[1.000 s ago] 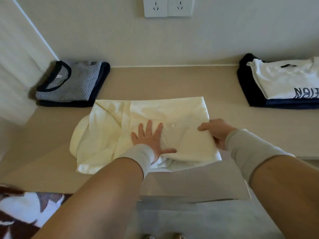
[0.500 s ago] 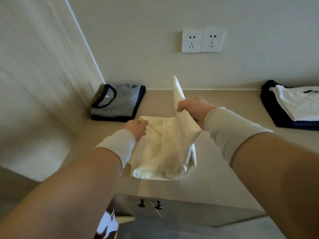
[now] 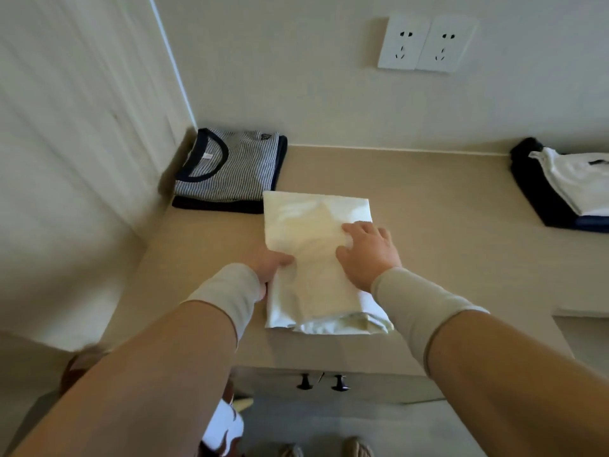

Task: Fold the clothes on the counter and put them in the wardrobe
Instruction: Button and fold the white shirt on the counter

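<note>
A cream shirt (image 3: 306, 225) lies folded into a narrow rectangle in the middle of the beige counter (image 3: 438, 245). My left hand (image 3: 270, 263) grips its left edge, thumb on top and fingers tucked beneath the cloth. My right hand (image 3: 369, 250) rests flat on top of the shirt near its right side, fingers spread and pressing down. A folded striped grey shirt with a dark collar (image 3: 230, 166) sits on a dark garment in the back left corner. A folded white shirt (image 3: 573, 179) lies on dark clothes at the far right.
A wall panel (image 3: 79, 159) closes off the counter on the left. Two white wall sockets (image 3: 426, 42) hang above the counter. Cabinet doors with two dark knobs (image 3: 323, 382) lie below the front edge. My feet (image 3: 326, 448) show on the floor.
The cream shirt went from spread wide, to lifted and folded over, to lying flat as a narrow rectangle. My left hand moved to its left edge; my right hand came down on top.
</note>
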The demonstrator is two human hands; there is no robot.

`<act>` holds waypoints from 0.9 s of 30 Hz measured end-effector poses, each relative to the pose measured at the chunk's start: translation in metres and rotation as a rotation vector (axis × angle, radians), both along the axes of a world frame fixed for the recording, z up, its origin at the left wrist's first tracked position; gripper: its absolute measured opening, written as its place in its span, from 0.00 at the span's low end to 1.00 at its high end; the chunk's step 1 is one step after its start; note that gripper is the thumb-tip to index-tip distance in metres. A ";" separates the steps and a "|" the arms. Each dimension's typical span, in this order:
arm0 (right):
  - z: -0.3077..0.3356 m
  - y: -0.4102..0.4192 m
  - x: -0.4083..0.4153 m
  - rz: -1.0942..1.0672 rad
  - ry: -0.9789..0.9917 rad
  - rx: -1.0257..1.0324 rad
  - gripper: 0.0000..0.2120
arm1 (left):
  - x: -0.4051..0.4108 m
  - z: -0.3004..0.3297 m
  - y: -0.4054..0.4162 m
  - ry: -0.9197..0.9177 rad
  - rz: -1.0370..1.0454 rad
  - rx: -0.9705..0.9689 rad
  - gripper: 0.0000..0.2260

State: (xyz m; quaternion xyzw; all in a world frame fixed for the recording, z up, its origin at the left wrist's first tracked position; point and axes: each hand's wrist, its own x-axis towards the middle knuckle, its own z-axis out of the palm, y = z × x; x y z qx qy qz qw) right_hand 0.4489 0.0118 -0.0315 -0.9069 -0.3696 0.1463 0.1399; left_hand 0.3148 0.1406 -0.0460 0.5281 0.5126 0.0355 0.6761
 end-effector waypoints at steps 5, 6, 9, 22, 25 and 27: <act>-0.040 -0.019 -0.007 0.028 0.036 -0.182 0.32 | 0.000 -0.010 0.009 0.041 0.010 -0.068 0.07; -0.048 -0.023 -0.011 0.034 0.028 -0.228 0.33 | 0.000 -0.014 0.010 0.090 0.001 -0.069 0.09; -0.063 -0.029 -0.013 0.068 -0.019 -0.319 0.35 | 0.001 -0.027 0.015 0.207 -0.034 -0.008 0.13; -0.002 -0.007 0.057 -0.589 0.894 0.214 0.24 | 0.003 -0.016 0.012 0.700 -0.642 0.361 0.33; 0.057 0.009 0.076 -0.343 0.501 0.234 0.19 | 0.019 0.012 0.003 0.665 -0.507 0.401 0.22; 0.103 0.020 0.087 -0.196 0.154 0.228 0.14 | 0.035 0.030 0.003 0.582 -0.423 0.449 0.17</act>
